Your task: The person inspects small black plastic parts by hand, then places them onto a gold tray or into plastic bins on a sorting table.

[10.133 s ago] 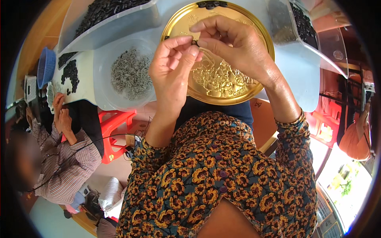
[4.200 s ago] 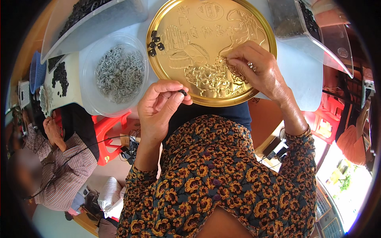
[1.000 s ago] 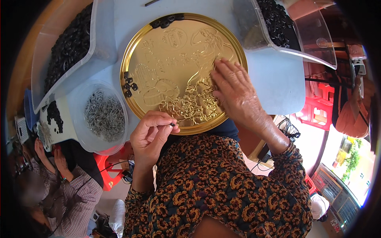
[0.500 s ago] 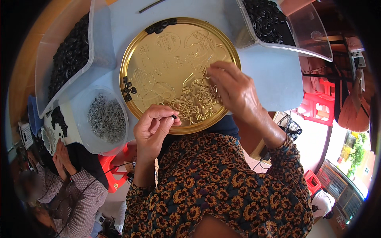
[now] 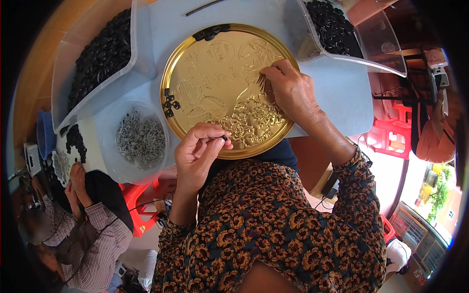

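A round gold tray (image 5: 195, 73) with an embossed pattern lies in front of me. At its near left rim my left hand (image 5: 198, 151) pinches a small black plastic piece (image 5: 224, 138) between thumb and fingers. Above the tray's right side is my right hand (image 5: 293, 93), its fingers drawn together; whatever they may hold is hidden. A few small black pieces (image 5: 171, 103) are grouped by the left rim. Larger black oval pieces (image 5: 212, 33) sit in a row along the far rim.
Clear plastic bins of black parts stand at the far left (image 5: 141, 53) and far right (image 5: 317, 46). A round tub (image 5: 163, 156) of small grey metal parts is left of the tray. A thin dark rod (image 5: 202, 8) lies beyond. At left, another person's hands (image 5: 77, 185) work.
My right hand has shifted slightly up and right, its fingers still over the tray. My left hand keeps its pinch on the black piece. The whole view has shifted a little.
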Motion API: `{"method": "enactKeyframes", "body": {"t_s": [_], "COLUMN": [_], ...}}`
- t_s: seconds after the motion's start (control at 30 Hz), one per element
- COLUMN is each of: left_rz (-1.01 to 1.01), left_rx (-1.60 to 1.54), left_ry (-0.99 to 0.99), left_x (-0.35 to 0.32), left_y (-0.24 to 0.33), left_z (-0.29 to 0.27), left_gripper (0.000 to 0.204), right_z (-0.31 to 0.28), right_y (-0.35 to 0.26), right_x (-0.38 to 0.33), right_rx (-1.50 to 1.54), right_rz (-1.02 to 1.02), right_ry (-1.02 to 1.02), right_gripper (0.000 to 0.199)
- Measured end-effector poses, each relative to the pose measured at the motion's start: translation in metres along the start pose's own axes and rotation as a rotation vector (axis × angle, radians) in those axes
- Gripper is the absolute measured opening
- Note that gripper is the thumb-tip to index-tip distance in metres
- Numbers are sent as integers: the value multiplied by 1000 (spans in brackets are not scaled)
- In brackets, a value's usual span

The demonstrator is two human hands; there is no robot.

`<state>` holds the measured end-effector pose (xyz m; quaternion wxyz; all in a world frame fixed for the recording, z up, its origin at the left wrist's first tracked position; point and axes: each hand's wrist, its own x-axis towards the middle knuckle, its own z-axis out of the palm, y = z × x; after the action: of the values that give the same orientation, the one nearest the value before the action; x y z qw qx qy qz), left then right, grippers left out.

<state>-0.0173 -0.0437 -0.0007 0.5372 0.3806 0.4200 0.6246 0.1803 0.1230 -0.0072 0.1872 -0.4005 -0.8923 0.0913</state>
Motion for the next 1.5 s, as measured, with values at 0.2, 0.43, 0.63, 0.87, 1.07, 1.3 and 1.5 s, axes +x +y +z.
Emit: {"method": "enactKeyframes", "body": {"t_s": [0.2,0.43,0.63,0.87,1.07,1.3,1.5], "left_rz": [-14,-21,-31,-26,-39,-36,-32], "left_rx": [-31,-26,-27,16,58,26,-6], "left_ry": [7,8,5,0,-13,-9,7], "left_x": [-2,-2,0,1,3,3,0], "left_y": [-1,-1,-2,-1,-1,-1,-1], "left_z": [-2,-4,-3,-4,-3,-3,-3], "left_gripper": [17,17,17,18,17,18,18], "right_z": [-4,-17,-16,-16,-12,-7,-6], "right_y": [6,15,14,10,10,17,17], "right_x": [-2,-20,-20,-24,-24,-16,-8], "right_rx": [47,-5,-15,-73,-55,-48,-66], "right_rz": [-32,48,33,-23,-26,-135,-148], "right_ry": [61,118,142,119,133,141,106], "right_gripper": [30,24,20,20,20,17,8]}}
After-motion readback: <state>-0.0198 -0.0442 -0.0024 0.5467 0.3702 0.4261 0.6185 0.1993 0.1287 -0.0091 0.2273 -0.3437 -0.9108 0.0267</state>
